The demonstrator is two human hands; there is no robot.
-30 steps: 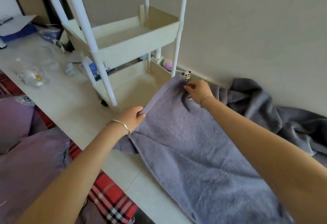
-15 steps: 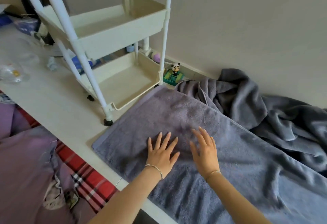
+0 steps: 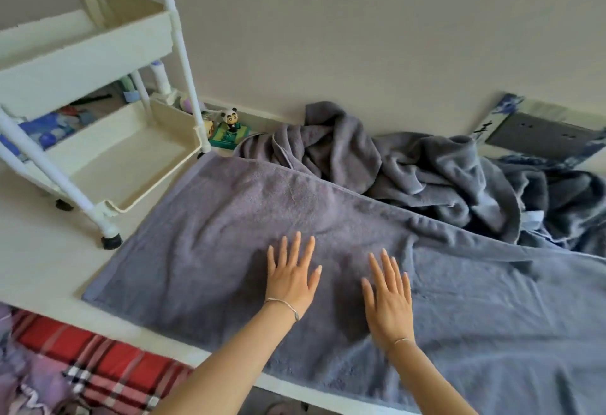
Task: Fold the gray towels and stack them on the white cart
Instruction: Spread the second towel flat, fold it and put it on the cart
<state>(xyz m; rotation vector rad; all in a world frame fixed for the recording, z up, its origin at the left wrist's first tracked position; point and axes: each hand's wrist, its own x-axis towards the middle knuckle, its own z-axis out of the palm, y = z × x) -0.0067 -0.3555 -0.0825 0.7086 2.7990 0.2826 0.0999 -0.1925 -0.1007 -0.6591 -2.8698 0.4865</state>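
Observation:
A gray towel (image 3: 203,234) lies spread flat across the white table (image 3: 39,260), reaching from the cart's foot to the right edge of view. My left hand (image 3: 292,278) and my right hand (image 3: 388,293) rest side by side on its middle, palms down, fingers straight and spread. More gray towels (image 3: 426,185) lie crumpled in a heap behind it against the wall. The white cart (image 3: 98,50) stands at the left on the table, its lower tray beside the towel's left end.
A small panda figure (image 3: 231,119) on a green base stands by the wall next to the cart's leg. Blue items lie behind the cart. A red plaid cloth (image 3: 98,362) hangs below the table's front edge. A dark panel (image 3: 537,135) leans at the far right.
One second ago both hands pinched the towel's far edge near the cart. They let go, the towel dropped flat, and both palms now lie on its middle, slightly further right than before.

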